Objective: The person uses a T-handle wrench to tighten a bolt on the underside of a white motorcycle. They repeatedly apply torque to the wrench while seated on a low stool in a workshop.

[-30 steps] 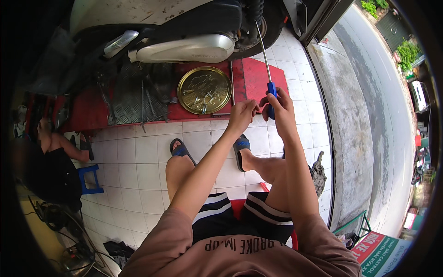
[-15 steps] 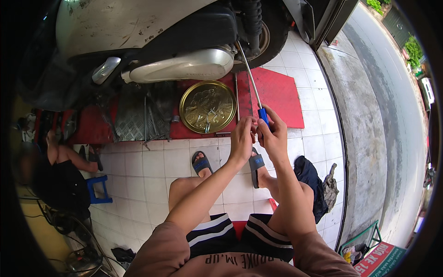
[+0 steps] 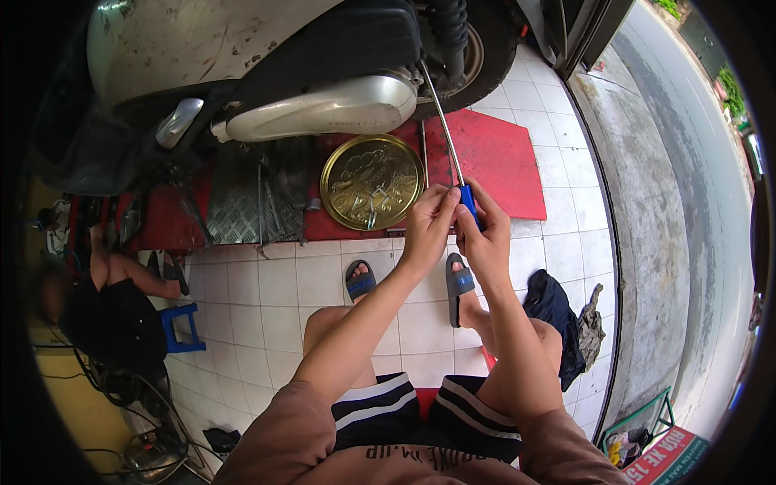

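Note:
A long screwdriver (image 3: 445, 129) with a blue handle and bright shaft slants up and away to the rear of the silver-and-black scooter (image 3: 323, 111). Its tip meets the dark area beside the engine cover, where the contact cannot be made out. My right hand (image 3: 487, 230) is wrapped round the blue handle. Closed fingers of my left hand (image 3: 428, 230) press against the top of that handle, by the shaft. Left of my hands, a round gold tray (image 3: 343, 158) with an embossed pattern holds several small metal parts (image 3: 376, 196).
The scooter stands over a red platform (image 3: 505, 162) with a metal plate. A rear wheel (image 3: 489, 61) is behind the screwdriver. At left, another person (image 3: 113, 311) sits near a blue stool (image 3: 183, 327). Dark cloth (image 3: 554, 323) lies on the tiles at right, near the doorway.
My left hand has shifted up the handle toward the shaft. The screwdriver remains angled into the scooter, and the whole view has shifted slightly.

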{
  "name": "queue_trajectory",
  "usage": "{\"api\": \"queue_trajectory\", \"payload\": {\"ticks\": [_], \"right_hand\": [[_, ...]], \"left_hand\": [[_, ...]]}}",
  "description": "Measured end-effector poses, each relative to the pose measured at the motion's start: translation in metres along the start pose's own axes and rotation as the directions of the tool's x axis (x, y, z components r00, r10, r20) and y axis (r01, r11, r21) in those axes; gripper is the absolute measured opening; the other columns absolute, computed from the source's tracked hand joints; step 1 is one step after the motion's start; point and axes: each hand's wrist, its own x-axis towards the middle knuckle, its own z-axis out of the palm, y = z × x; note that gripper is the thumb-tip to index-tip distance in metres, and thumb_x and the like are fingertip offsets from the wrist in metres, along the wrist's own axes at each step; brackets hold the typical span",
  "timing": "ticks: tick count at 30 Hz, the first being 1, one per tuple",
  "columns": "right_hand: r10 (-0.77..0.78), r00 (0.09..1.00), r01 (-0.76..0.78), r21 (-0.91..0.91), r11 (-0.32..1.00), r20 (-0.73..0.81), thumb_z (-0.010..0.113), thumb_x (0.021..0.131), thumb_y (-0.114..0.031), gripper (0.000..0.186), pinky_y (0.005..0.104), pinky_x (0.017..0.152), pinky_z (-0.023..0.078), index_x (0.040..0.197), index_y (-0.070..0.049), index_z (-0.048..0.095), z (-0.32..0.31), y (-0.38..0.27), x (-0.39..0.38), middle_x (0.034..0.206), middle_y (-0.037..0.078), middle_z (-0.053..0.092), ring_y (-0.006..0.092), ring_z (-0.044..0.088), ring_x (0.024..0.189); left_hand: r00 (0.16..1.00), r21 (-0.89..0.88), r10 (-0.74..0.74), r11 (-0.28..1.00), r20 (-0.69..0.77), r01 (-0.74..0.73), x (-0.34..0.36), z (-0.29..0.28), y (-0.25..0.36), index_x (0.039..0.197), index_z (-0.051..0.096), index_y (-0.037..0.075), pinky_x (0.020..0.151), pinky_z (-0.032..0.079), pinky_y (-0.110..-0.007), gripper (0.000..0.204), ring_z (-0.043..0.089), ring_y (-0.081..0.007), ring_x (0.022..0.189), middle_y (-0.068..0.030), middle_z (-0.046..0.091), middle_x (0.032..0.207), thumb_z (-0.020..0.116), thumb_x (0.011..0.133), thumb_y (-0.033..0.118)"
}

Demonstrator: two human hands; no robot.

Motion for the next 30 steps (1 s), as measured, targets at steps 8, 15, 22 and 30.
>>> {"api": "queue_trajectory", "payload": {"ticks": [8, 15, 22, 30], "right_hand": [[0.012, 1.000, -0.012, -0.013, 1.000, -0.010, 0.058, 0.088, -0.004, 0.041, 0.0205, 0.063, 0.046, 0.128, 0.005, 0.054, -0.001, 0.001, -0.001, 0.082, 0.002, 0.061, 0.0044, 0.052, 0.071], [0.013, 1.000, -0.013, 0.004, 1.000, -0.006, 0.058, 0.090, -0.005, 0.040, 0.0202, 0.056, 0.043, 0.129, 0.004, 0.054, 0.001, 0.003, -0.002, 0.080, 0.002, 0.060, 0.0041, 0.050, 0.064], [0.220, 0.845, -0.534, 0.736, 0.416, 0.488, 0.048, 0.098, -0.021, 0.043, 0.0195, 0.037, 0.025, 0.139, -0.008, 0.041, 0.001, -0.035, -0.011, 0.065, 0.000, 0.044, 0.0055, 0.032, 0.044], [0.337, 0.846, -0.533, 0.630, 0.565, 0.414, 0.044, 0.100, -0.021, 0.039, 0.0193, 0.038, 0.025, 0.136, -0.006, 0.043, 0.006, -0.069, -0.013, 0.064, -0.001, 0.041, 0.0050, 0.029, 0.045]], "left_hand": [[0.999, -0.022, -0.032, 0.999, 0.042, 0.033, -0.001, -0.001, -0.007, 0.083, 0.060, 0.004, 0.048, 0.032, -0.019, 0.030, 0.038, -0.0006, 0.059, 0.0061, 0.045, 0.067, 0.051, 0.101, 0.026], [0.995, -0.060, -0.080, 0.995, 0.059, 0.083, -0.002, -0.004, -0.010, 0.084, 0.061, 0.005, 0.048, 0.035, -0.018, 0.030, 0.042, -0.0003, 0.059, 0.0063, 0.049, 0.068, 0.050, 0.101, 0.027], [0.965, -0.185, -0.185, 0.958, 0.187, 0.220, 0.000, -0.016, 0.015, 0.081, 0.062, 0.006, 0.049, 0.038, -0.018, 0.041, 0.048, -0.0026, 0.052, 0.0027, 0.056, 0.067, 0.049, 0.101, 0.038], [0.970, -0.209, -0.199, 0.952, 0.139, 0.225, -0.005, -0.015, 0.021, 0.080, 0.067, 0.005, 0.052, 0.032, -0.022, 0.058, 0.041, -0.0037, 0.056, 0.0036, 0.051, 0.063, 0.033, 0.103, 0.046]]}}
